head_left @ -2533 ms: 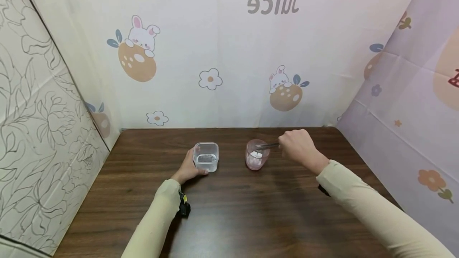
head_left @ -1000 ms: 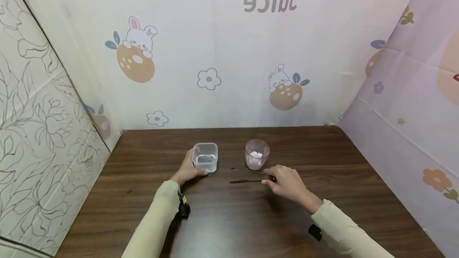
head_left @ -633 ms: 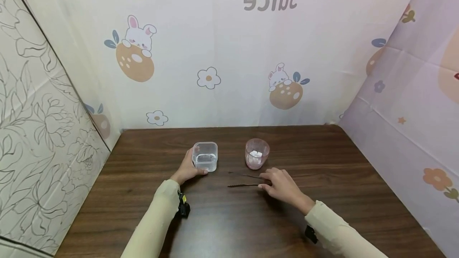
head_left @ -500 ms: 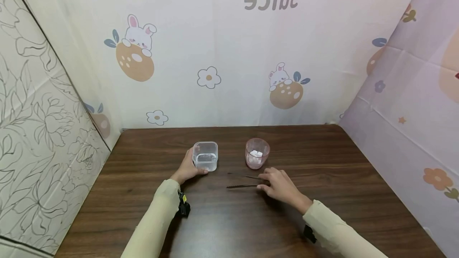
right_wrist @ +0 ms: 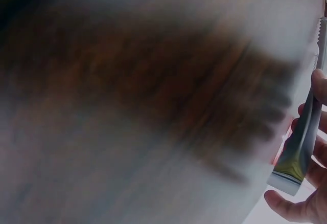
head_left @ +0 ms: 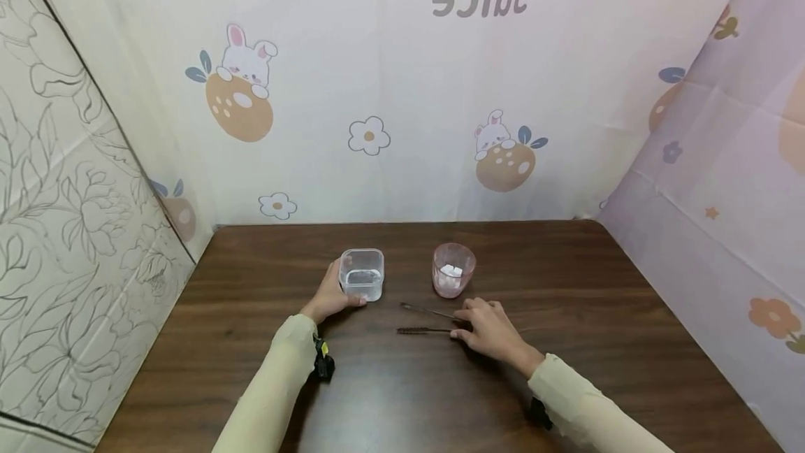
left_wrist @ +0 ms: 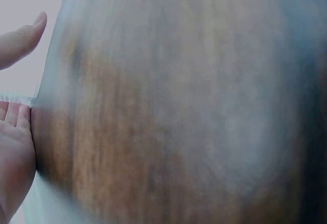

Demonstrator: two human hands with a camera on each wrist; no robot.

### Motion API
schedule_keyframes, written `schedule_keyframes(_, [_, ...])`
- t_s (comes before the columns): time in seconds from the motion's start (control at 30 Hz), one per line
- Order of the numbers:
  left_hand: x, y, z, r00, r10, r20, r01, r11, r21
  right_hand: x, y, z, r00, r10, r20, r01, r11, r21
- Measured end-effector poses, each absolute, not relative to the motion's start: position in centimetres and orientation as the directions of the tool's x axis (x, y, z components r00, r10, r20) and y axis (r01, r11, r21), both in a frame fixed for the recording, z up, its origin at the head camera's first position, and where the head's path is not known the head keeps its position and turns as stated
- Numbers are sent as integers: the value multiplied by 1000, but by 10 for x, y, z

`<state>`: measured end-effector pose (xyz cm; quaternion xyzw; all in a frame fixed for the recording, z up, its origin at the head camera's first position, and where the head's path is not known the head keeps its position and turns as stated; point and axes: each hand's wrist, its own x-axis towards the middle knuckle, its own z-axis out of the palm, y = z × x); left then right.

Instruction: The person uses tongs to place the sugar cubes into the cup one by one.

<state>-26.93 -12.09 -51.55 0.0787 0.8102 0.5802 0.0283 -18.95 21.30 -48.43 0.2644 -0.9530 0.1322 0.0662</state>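
Note:
My left hand (head_left: 330, 293) curls round the left side of a clear square plastic container (head_left: 371, 292), thumb at its near side. In the left wrist view, the thumb (left_wrist: 23, 42) and palm show at the left edge. My right hand (head_left: 492, 329) holds metal tongs (head_left: 424, 331) close over the table, thumb on the near arm and fingers on the far arm. The tongs' arms are spread, with tips pointing left. Behind them stands a pink see-through cup (head_left: 464, 284) with white cubes (head_left: 449, 275) in it. The right wrist view shows the tongs' wide bent end (right_wrist: 296, 162) by the fingers.
Everything stands on a dark brown wooden table (head_left: 402, 397). A printed cloth wall (head_left: 402, 54) rises along its back edge, with more patterned cloth at the left and right sides.
The right hand has brought the tongs out of the cup, towards the near side and down to the table, their arms now apart. The left hand stays at the container.

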Motion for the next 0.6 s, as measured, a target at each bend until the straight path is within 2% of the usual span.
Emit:
schedule_keyframes(0.3, [-267,-120,-517,-986,158,57,104,304,947,-188,218,-489,-841,-498,213,-534,828,-171])
schedule_keyframes(0.6, [-265,-119,-511,-985,161,59,107,307,946,-190,219,-490,-846,-498,192,-532,814,-233])
